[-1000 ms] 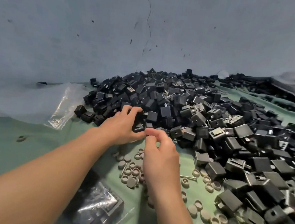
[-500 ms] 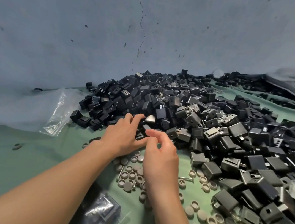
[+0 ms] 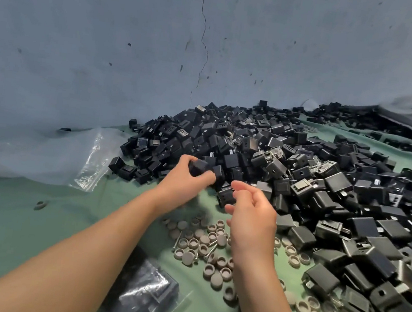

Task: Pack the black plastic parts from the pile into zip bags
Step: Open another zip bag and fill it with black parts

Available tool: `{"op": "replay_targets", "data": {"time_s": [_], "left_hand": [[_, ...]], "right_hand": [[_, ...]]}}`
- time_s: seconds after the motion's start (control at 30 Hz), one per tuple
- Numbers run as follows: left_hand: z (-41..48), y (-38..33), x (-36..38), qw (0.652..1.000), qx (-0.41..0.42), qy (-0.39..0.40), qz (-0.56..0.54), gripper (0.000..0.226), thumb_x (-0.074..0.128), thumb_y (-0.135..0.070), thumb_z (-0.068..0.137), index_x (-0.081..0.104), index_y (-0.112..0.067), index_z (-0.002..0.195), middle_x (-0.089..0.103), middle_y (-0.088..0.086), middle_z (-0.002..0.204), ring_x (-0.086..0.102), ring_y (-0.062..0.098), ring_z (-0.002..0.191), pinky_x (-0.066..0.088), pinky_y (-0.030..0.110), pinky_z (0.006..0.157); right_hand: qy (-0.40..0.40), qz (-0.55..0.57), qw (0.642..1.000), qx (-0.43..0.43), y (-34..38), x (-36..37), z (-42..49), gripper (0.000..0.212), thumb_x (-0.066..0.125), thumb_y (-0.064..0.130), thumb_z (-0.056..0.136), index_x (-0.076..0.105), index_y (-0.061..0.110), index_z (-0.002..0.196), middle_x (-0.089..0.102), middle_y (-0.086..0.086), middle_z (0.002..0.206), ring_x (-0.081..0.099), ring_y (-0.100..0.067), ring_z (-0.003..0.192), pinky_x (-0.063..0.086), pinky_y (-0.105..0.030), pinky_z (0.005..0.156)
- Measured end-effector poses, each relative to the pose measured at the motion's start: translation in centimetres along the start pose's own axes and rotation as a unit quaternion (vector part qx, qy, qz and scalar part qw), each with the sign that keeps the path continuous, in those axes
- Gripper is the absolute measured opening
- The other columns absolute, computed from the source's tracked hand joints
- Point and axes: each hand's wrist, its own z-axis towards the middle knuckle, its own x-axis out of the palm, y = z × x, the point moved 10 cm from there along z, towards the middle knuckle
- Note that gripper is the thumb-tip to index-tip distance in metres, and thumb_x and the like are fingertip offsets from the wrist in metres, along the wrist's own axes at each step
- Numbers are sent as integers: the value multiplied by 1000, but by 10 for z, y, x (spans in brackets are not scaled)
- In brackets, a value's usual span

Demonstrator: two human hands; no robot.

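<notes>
My left hand point(image 3: 184, 176) is gripping one black part point(image 3: 198, 167), fingers and thumb curled round it, at the near edge of the pile point(image 3: 290, 161). My right hand point(image 3: 252, 213) is hovering just beside it, fingers loosely curled by a second part point(image 3: 225, 197); I can't tell if it's pinching it. Grey caps point(image 3: 202, 241) and a few screws point(image 3: 211, 250) are lying under my wrists, too many to count. One filled zip bag point(image 3: 144, 293) is lying near-left and empty clear bags point(image 3: 44, 156) far-left, all on the green sheet point(image 3: 10, 222).

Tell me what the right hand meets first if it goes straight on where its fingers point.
Probably the black plastic box-shaped part at the near edge of the black parts pile, just ahead of the right hand. Depth is unclear; it may already touch.
</notes>
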Motion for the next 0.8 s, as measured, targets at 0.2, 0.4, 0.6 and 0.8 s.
{"op": "replay_targets", "data": {"time_s": [0.2,0.4,0.6,0.8], "left_hand": [[-60,-16,-20,810,-90,179,-551,55,72,-45,77,46,-17,117,59,9,104,57,19,79,38,20,41],[-148,-10,-76,794,-85,141,-586,47,66,-43,80,52,-14,115,59,10,103,57,18,76,38,19,37],[-256,35,-157,773,-54,9,-632,45,68,-42,72,60,-13,106,60,9,104,58,16,74,35,17,35],[-349,94,-202,694,-57,-114,-709,60,71,-39,53,68,1,98,60,9,99,61,15,70,27,14,33]], "right_hand": [[16,57,997,50,3,-3,-16,29,41,14,98,68,26,95,66,7,95,64,-12,84,47,-28,64],[73,-23,997,-26,22,13,-54,26,43,21,98,65,34,97,63,14,79,57,-11,68,42,-27,53],[254,-253,898,-254,55,89,-153,13,47,34,100,60,37,103,63,17,101,57,2,82,52,-24,78],[408,-389,747,-352,54,153,-279,47,49,69,82,48,39,119,49,11,112,45,-13,108,35,-33,86]]}}
